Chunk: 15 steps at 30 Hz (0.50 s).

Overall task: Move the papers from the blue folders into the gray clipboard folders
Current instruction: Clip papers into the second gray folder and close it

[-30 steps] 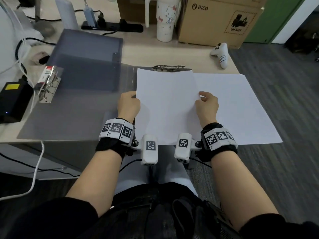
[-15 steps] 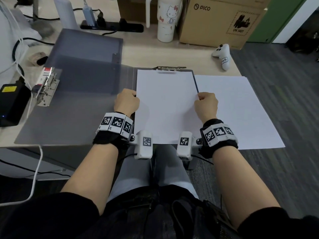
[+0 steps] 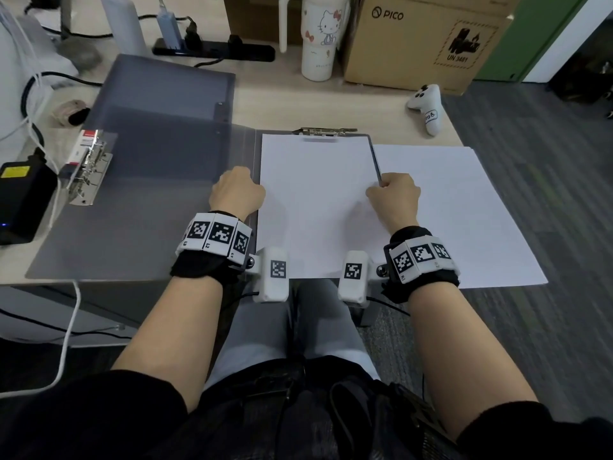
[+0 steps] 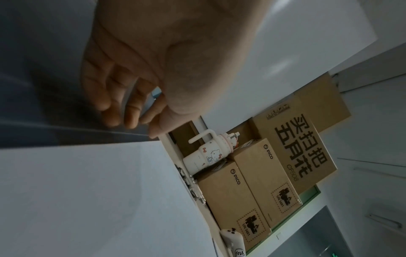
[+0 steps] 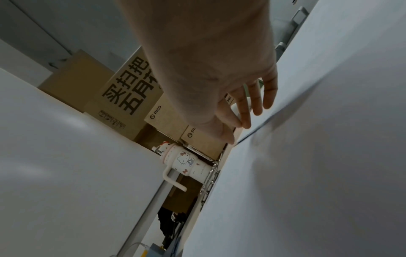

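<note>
A stack of white papers (image 3: 315, 200) lies flat on the gray clipboard folder (image 3: 255, 167), its top edge at the metal clip (image 3: 326, 130). My left hand (image 3: 237, 190) is at the stack's left edge, fingers curled and thumb on the edge (image 4: 142, 125). At the right edge my right hand (image 3: 393, 194) pinches the papers between thumb and fingers (image 5: 237, 128). A blue-gray folder (image 3: 159, 94) with a metal lever clip (image 3: 88, 171) lies open to the left. A second white paper stack (image 3: 464, 220) lies to the right, overhanging the desk edge.
At the back of the desk stand a white cartoon mug (image 3: 320, 38), cardboard boxes (image 3: 421, 38) and a power strip (image 3: 215, 51). A white controller (image 3: 428, 107) lies at the back right. A black box (image 3: 23, 200) and cables sit at the left.
The paper stack, held tilted and raised a second ago, has come down flat and square on the clipboard under the clip. Both hands stayed at its side edges.
</note>
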### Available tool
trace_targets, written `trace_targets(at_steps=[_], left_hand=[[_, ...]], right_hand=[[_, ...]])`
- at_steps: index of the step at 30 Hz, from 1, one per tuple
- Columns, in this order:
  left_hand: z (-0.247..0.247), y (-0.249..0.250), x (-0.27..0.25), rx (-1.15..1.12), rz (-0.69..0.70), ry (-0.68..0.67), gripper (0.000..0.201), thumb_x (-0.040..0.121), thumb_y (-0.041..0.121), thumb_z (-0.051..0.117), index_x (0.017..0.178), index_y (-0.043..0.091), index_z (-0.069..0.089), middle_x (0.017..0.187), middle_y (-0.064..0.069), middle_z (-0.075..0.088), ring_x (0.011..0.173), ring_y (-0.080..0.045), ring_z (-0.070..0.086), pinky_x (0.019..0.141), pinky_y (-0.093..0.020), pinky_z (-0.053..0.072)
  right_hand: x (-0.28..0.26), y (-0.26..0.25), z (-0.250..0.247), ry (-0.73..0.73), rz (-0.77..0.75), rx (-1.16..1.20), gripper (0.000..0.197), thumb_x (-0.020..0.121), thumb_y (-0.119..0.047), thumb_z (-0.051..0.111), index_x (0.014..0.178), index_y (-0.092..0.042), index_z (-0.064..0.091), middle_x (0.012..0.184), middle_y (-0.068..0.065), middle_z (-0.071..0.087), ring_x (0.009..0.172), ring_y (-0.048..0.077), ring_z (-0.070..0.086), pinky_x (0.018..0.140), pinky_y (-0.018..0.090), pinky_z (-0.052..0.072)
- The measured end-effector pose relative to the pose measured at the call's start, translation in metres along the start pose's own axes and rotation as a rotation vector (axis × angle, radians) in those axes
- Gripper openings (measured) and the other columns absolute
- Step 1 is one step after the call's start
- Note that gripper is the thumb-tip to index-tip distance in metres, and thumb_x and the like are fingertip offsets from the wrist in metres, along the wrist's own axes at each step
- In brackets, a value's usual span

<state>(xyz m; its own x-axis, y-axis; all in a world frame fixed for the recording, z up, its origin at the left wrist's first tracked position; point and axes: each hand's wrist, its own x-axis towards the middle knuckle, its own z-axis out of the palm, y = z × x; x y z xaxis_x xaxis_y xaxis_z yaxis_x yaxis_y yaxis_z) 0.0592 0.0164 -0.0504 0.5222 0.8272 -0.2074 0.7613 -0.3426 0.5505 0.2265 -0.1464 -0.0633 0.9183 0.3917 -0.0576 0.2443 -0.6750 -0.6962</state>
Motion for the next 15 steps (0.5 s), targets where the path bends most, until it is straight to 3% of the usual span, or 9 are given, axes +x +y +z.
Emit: trace_targets(at_steps=[2,4,5,7,9,12,15], left_hand=[[-0.008,0.005,0.001,0.009,0.017,0.004,0.012,0.086,0.009,0.044,0.08,0.019,0.049,0.108,-0.016,0.057,0.105,-0.036,0.055,0.085,-0.035,0.042],[-0.013,0.012,0.004,-0.009,0.045,-0.01,0.026,0.085,0.009,0.045,0.064,0.02,0.034,0.089,-0.009,0.05,0.089,-0.032,0.05,0.08,-0.034,0.04],[-0.014,0.015,0.006,-0.016,0.069,-0.022,0.024,0.083,0.008,0.046,0.063,0.016,0.037,0.082,-0.009,0.049,0.085,-0.033,0.047,0.078,-0.034,0.04],[-0.015,0.026,0.012,-0.023,0.132,-0.052,0.009,0.085,0.007,0.048,0.08,0.006,0.056,0.095,-0.017,0.056,0.096,-0.037,0.052,0.084,-0.035,0.042],[-0.012,0.036,0.017,-0.048,0.179,-0.126,0.018,0.089,0.011,0.05,0.103,0.013,0.061,0.119,-0.013,0.054,0.114,-0.03,0.051,0.095,-0.034,0.04],[-0.004,0.05,0.028,-0.051,0.242,-0.22,0.048,0.091,0.014,0.051,0.138,0.011,0.043,0.149,-0.006,0.038,0.137,-0.023,0.037,0.109,-0.033,0.032],[0.006,0.058,0.04,-0.031,0.271,-0.279,0.052,0.091,0.014,0.05,0.142,0.011,0.037,0.153,-0.005,0.032,0.14,-0.022,0.033,0.111,-0.032,0.028]], right_hand=[[0.003,-0.005,-0.003,0.01,0.001,-0.008,0.038,0.074,0.0,0.049,0.053,-0.015,0.021,0.061,0.003,0.022,0.083,0.024,0.026,0.048,0.033,0.015],[0.007,-0.011,-0.005,0.003,-0.011,0.001,0.04,0.073,-0.001,0.051,0.053,-0.016,0.02,0.061,0.002,0.023,0.081,0.024,0.026,0.049,0.032,0.015],[0.011,-0.014,-0.006,-0.012,-0.017,0.021,0.041,0.072,-0.001,0.052,0.053,-0.016,0.02,0.06,0.003,0.023,0.079,0.023,0.026,0.049,0.031,0.014],[0.017,-0.023,-0.006,-0.063,-0.036,0.056,0.044,0.072,-0.001,0.055,0.053,-0.017,0.018,0.058,0.003,0.02,0.072,0.022,0.024,0.052,0.031,0.012],[0.022,-0.034,-0.007,-0.118,-0.068,0.074,0.047,0.073,-0.001,0.057,0.054,-0.017,0.017,0.058,0.003,0.017,0.063,0.02,0.018,0.054,0.031,0.01],[0.033,-0.046,-0.002,-0.164,-0.071,0.099,0.048,0.075,0.0,0.056,0.055,-0.018,0.016,0.059,0.003,0.015,0.059,0.017,0.013,0.054,0.032,0.009],[0.047,-0.051,0.008,-0.194,-0.04,0.159,0.047,0.076,-0.001,0.055,0.056,-0.02,0.017,0.06,0.001,0.015,0.057,0.016,0.013,0.053,0.03,0.008]])
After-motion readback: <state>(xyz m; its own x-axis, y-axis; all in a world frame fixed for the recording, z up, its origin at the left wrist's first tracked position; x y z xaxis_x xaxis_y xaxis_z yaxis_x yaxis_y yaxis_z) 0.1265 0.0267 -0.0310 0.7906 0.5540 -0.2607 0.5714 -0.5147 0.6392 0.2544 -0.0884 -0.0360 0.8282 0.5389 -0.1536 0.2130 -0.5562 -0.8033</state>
